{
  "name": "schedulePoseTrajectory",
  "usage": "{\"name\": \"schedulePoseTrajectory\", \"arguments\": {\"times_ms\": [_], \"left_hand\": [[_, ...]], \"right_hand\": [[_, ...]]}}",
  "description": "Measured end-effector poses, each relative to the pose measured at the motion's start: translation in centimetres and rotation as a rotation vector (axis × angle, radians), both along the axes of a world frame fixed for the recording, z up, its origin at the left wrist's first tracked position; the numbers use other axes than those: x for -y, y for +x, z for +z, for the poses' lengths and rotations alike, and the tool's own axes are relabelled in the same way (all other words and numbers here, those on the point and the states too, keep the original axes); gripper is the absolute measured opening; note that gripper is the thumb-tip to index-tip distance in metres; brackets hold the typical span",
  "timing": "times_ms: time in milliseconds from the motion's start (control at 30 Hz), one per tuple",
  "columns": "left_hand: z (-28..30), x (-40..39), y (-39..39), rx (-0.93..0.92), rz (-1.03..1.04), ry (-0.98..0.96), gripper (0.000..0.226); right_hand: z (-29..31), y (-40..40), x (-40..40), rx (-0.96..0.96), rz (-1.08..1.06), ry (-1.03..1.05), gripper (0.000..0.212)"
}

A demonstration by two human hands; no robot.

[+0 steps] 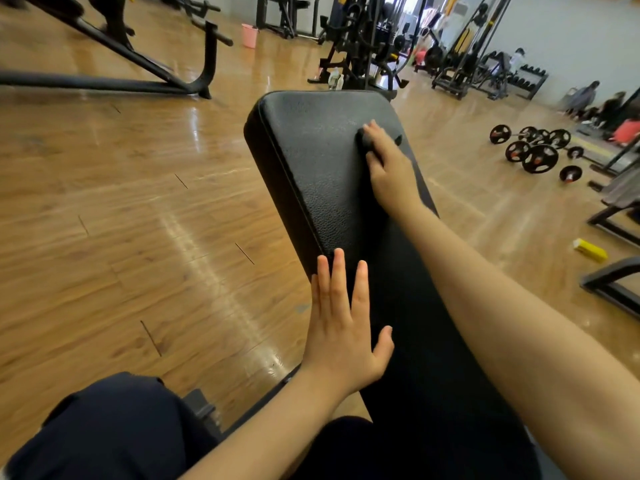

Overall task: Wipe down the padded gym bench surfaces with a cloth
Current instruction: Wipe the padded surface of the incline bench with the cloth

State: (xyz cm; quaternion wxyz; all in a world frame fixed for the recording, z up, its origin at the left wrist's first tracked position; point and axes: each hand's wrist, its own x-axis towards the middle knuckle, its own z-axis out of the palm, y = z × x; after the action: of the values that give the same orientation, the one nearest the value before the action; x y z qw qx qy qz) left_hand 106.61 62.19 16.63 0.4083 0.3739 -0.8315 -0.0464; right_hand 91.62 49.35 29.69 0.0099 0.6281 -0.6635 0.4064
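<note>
We find the right hand [389,168] far up the bench [311,161], its fingers curled down over a dark cloth [363,138] and pressing it to the pad. The cloth shows only as a small dark wad at the fingertips, near the bench's far right edge; its own shape and direction we cannot tell. The right forearm runs back along the bench's right side toward the camera.

We find the left hand [343,323] flat on the bench's left edge, nearer the camera. Its fingers are straight, the first three close together, one set slightly apart, the thumb splayed out to the right. It holds nothing.

We count one bench, black and textured. Its long axis runs from the camera away and slightly leftward, the rounded far end pointing to the machines [367,39] at the back of the room. The near part lies in shadow. We note one dark-trousered knee [114,424] left of the bench's near end.

Beyond the bench, to the left, we count one pink bucket [249,35] on the wood floor [121,220]. To the right of the bench lie loaded barbells [535,148]; we count about eight plates, the bars too tangled to number. Right of the bench, nearer the camera, lies one yellow block [589,250]. Far right of the bench, several blurred people sit by the wall.
</note>
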Motion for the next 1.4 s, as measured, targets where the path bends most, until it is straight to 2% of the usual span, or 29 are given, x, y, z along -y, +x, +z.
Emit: {"name": "schedulePoseTrajectory", "arguments": {"times_ms": [167,400,600,733,867,1033,1133,1233,1333,1400], "left_hand": [[0.1,0.0,0.5,0.018,-0.035,0.017,0.086],[0.8,0.0,1.7,-0.003,-0.105,0.052,0.082],[1.4,0.7,3.1,-0.032,-0.163,0.074,0.080],[2.7,1.9,4.4,-0.025,-0.098,0.208,0.084],[3.5,2.5,5.9,0.067,-0.189,0.327,0.093],[3.7,3.3,7.0,0.191,-0.222,0.351,0.097],[3.3,4.0,7.3,0.247,-0.205,0.321,0.096],[2.9,4.4,7.3,0.251,-0.168,0.275,0.094],[2.6,4.5,7.4,0.199,-0.142,0.331,0.095],[2.2,4.4,7.4,0.238,-0.133,0.353,0.098]], "right_hand": [[-4.8,-0.6,-7.0,-0.017,0.012,0.014,0.047],[-4.3,1.7,-7.3,0.174,-0.189,-0.001,0.043],[-7.3,4.0,-12.0,0.093,-0.134,-0.005,0.046],[-6.7,3.9,-12.1,0.123,-0.135,0.012,0.044],[-6.8,5.0,-12.3,0.125,-0.146,0.023,0.045],[-8.0,6.2,-15.2,-0.029,-0.063,0.075,0.051],[-6.6,6.3,-15.1,-0.154,0.006,0.112,0.054],[-3.8,7.6,-12.8,-0.382,0.137,0.088,0.053],[-0.7,9.1,-8.7,-0.590,0.256,0.075,0.054],[1.5,9.9,-5.7,-0.715,0.296,0.060,0.054]]}}
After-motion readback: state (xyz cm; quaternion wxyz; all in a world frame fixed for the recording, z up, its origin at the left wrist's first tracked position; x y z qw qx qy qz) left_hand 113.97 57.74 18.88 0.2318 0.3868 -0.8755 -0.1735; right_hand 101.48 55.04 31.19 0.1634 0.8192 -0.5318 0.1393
